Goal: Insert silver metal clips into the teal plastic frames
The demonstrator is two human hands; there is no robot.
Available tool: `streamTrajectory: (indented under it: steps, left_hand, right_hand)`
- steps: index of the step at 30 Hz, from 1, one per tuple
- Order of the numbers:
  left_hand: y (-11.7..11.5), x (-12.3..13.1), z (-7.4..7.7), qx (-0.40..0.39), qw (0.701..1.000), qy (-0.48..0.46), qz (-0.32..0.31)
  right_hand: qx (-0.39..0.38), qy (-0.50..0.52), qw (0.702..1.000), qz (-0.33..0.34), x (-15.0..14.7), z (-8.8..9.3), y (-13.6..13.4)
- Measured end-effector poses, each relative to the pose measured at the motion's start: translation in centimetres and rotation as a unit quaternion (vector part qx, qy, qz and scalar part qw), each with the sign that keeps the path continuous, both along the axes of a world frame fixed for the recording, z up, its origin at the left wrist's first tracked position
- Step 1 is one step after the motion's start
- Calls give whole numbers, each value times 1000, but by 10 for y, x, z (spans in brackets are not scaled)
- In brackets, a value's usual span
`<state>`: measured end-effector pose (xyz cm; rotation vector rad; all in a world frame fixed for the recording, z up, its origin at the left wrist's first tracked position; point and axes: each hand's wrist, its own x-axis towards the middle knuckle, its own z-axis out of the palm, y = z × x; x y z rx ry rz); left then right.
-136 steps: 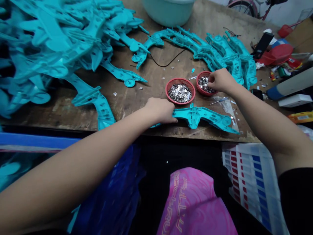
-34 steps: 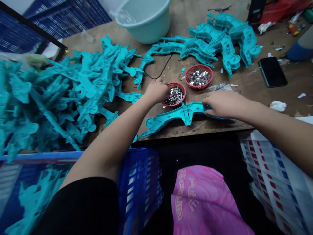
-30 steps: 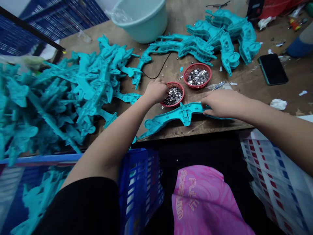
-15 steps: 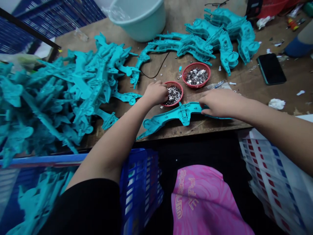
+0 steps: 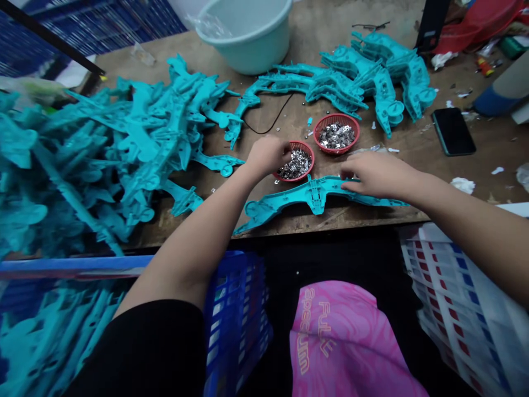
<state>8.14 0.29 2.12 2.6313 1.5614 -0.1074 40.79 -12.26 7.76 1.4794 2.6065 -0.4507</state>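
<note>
On the table's near edge lies a curved teal plastic part [image 5: 316,196], its ribbed inner side up. My left hand [image 5: 269,154] is at the left rim of a small red basket [image 5: 311,154] full of small metal clips [image 5: 298,165]; its fingers are curled in over the clips, and what they pinch is hidden. Over the right half of the teal part is my right hand [image 5: 374,173], fingers bent and thumb close to the index finger at the part's upper edge. Anything small between those fingertips cannot be made out.
A second red basket of metal pieces [image 5: 336,135] stands behind. Teal parts are heaped at left [image 5: 140,127] and laid in a row at the back [image 5: 372,71]. A pale basin [image 5: 248,44], a phone [image 5: 453,131] and crumpled tissue [image 5: 463,185] are around. Crates [image 5: 237,309] flank my lap.
The view has shifted slightly. My left hand stays at the near red basket. My right hand's fingertips have lifted slightly and shifted along the teal part, which lies in the same place.
</note>
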Motion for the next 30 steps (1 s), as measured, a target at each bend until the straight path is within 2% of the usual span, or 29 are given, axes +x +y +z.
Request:
streamTrajectory:
  steps: [2, 5, 8, 11, 13, 15, 17, 20, 22, 24, 26, 30]
  left_hand:
    - [1, -2, 3, 7, 999, -38, 26]
    - [1, -6, 5, 6, 994, -106, 26]
    - [-1, -9, 9, 10, 988, -153, 7]
    - [-12, -6, 24, 57, 985, -157, -34]
    - [-29, 2, 39, 81, 983, -146, -81]
    - [-55, 14, 53, 78, 979, -132, -134]
    - [-84, 28, 63, 72, 979, -118, -148]
    - [-118, 44, 63, 118, 962, -188, -160]
    - [-129, 47, 57, 146, 940, -250, -180]
    - [-131, 47, 52, 152, 930, -274, -190]
    - [-130, 46, 53, 138, 937, -260, -188]
    - [-130, 52, 59, 82, 961, -198, -176]
  right_hand:
    - [0, 26, 1000, -13, -1, 1, 1]
    - [-14, 65, 998, -19, 2, -2, 6]
    - [-4, 107, 994, -22, 5, -10, 12]
    - [-3, 202, 977, -71, 4, -15, 13]
    - [-48, 309, 942, -124, 1, -15, 10]
    - [-116, 412, 892, -145, -3, -13, 6]
    - [-168, 475, 855, -122, -5, -11, 1]
    - [-200, 509, 835, -63, -5, -8, -4]
    - [-210, 510, 833, -39, -5, -7, -6]
    - [-213, 498, 840, -31, -4, -4, -7]
    - [-194, 482, 854, -34, -3, 0, -9]
    - [-108, 437, 892, -30, -1, 4, -9]
